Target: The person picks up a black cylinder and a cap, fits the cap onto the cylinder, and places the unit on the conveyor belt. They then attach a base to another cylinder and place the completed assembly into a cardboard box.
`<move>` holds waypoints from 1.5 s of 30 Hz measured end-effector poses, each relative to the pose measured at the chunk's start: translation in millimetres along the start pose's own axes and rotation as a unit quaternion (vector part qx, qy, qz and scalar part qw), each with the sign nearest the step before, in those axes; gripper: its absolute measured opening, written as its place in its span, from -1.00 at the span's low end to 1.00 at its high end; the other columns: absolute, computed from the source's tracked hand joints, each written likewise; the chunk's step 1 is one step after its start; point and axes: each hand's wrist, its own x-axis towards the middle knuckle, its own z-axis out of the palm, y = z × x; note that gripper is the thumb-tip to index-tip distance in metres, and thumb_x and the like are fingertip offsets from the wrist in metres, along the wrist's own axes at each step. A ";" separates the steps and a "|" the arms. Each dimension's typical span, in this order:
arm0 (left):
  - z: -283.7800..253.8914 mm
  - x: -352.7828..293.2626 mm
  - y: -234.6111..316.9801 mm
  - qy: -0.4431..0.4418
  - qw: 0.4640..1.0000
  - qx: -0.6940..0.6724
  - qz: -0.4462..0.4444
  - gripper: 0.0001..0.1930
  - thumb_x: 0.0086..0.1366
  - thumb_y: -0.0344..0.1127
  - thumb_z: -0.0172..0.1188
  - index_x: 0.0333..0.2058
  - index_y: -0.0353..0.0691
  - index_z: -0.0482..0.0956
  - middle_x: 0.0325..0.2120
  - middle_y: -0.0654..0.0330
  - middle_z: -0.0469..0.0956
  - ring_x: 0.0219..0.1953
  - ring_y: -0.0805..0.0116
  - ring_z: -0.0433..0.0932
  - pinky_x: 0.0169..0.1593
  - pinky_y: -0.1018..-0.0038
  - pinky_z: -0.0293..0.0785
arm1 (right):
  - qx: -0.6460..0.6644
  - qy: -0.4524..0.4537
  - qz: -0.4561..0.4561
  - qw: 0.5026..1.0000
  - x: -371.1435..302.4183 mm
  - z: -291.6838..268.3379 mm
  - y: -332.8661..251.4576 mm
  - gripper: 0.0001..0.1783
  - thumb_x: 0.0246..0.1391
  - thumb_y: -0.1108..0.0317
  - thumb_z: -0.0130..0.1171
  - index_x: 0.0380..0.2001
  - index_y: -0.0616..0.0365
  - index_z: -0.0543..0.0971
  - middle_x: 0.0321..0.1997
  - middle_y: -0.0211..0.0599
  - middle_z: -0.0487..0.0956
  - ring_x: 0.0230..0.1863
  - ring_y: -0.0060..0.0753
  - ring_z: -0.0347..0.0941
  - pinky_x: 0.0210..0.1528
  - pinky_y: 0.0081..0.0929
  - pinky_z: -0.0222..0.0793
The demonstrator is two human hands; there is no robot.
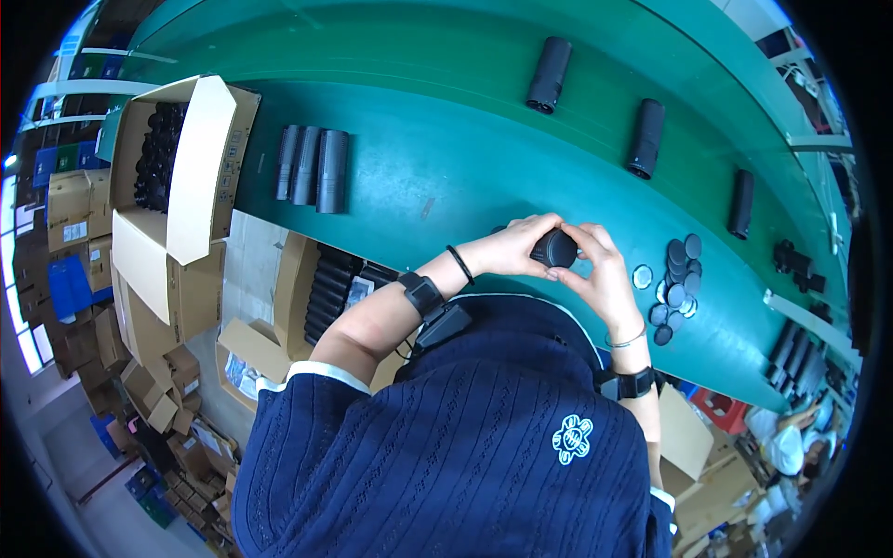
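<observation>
My left hand [514, 247] and my right hand [600, 272] are both closed round a black cylinder [556, 249], whose round, dark end faces up toward me near the table's front edge. The fingertips of both hands meet around its rim. Most of its length is hidden by my hands. Right of my right hand lies a loose pile of round black caps [677, 270], some overlapping. A disc with a pale, shiny face [642, 276] sits apart from them, closest to that hand.
Three black tubes [332, 172] lie side by side on the green table [419, 158] at left. More tubes [549, 74] rest spaced out on the far green strip. An open carton [219, 158] of black parts stands at the left end. Another person [791, 442] is at the far right.
</observation>
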 end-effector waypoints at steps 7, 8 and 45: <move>-0.7 -1.7 1.0 0.035 0.999 0.008 0.035 -0.28 -0.06 -0.09 0.48 0.03 -0.22 0.34 -0.09 -0.02 0.44 0.02 -0.04 0.43 0.08 0.18 0.36 | 0.032 0.028 -0.002 0.999 -2.9 2.4 1.3 -0.34 -0.26 0.51 0.40 0.04 0.20 0.49 0.01 -0.09 0.47 0.05 -0.03 0.42 0.10 -0.30 0.37; -0.1 -2.0 -0.6 0.039 0.997 0.043 0.045 -0.28 -0.05 -0.09 0.47 0.04 -0.23 0.34 -0.08 -0.01 0.44 0.03 -0.02 0.42 0.10 0.18 0.35 | 0.023 0.030 -0.007 0.999 -3.1 3.7 1.4 -0.34 -0.26 0.52 0.40 0.04 0.20 0.49 0.02 -0.08 0.47 0.07 -0.03 0.41 0.11 -0.30 0.36; -0.1 -6.1 4.1 -0.004 0.999 0.042 0.014 -0.36 0.23 0.13 0.18 0.09 -0.23 0.31 -0.03 -0.05 0.39 0.06 0.00 0.35 0.12 0.18 0.27 | -0.030 0.048 -0.027 0.998 -6.3 11.8 2.9 -0.37 -0.31 0.60 0.38 -0.01 0.27 0.54 -0.03 -0.12 0.47 0.02 -0.11 0.43 0.05 -0.35 0.38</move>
